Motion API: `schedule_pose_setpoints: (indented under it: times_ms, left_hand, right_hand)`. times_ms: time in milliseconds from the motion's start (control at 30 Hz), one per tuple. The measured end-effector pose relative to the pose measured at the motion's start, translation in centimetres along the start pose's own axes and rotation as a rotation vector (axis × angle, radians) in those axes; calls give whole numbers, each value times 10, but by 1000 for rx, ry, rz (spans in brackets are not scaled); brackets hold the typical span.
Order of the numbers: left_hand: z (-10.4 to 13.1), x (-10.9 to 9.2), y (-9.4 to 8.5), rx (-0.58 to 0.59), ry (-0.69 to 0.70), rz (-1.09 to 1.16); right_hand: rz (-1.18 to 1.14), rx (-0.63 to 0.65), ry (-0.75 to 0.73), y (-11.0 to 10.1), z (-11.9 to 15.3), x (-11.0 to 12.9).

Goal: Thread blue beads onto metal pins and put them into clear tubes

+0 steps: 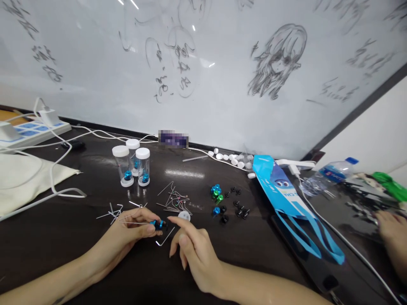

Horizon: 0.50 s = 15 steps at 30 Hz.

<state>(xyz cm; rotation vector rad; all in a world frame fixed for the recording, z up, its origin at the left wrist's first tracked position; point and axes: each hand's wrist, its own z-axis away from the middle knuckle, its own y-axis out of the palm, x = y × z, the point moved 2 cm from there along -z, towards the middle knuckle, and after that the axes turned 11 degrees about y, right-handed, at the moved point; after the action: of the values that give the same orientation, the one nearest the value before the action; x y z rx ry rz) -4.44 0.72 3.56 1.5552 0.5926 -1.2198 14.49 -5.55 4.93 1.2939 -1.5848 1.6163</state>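
Observation:
My left hand (129, 231) pinches a small blue-and-black metal part (157, 224) with a thin rod running out of it to the left. My right hand (199, 256) has its index finger stretched toward the part's dark end; whether the fingertip touches it I cannot tell. The other right fingers are bent and apart, with nothing visible in them. An L-shaped hex key (165, 237) lies below the part. Behind the hands are several thin wire rods (173, 206) and a whitish disc (184, 216). More hex keys (113, 213) lie beside the left wrist.
Three clear tubes with white caps (143, 165) stand at the back left. To the right lie blue and green pieces (216, 192), black screws (241, 209), white caps (235, 161) and a blue lanyard bag (280, 182). At far right, another person's hand (394, 237) is near a bottle (333, 173).

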Motion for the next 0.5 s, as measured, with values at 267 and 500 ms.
schedule_pose_setpoints:
  times_ms: [267, 500]
  left_hand:
    - [0, -1, 1, 25, 14, 36]
    - [-1, 0, 1, 45, 51, 76]
  right_hand:
    - [-46, 9, 41, 0, 1, 0]
    - [-71, 16, 72, 2, -1, -2]
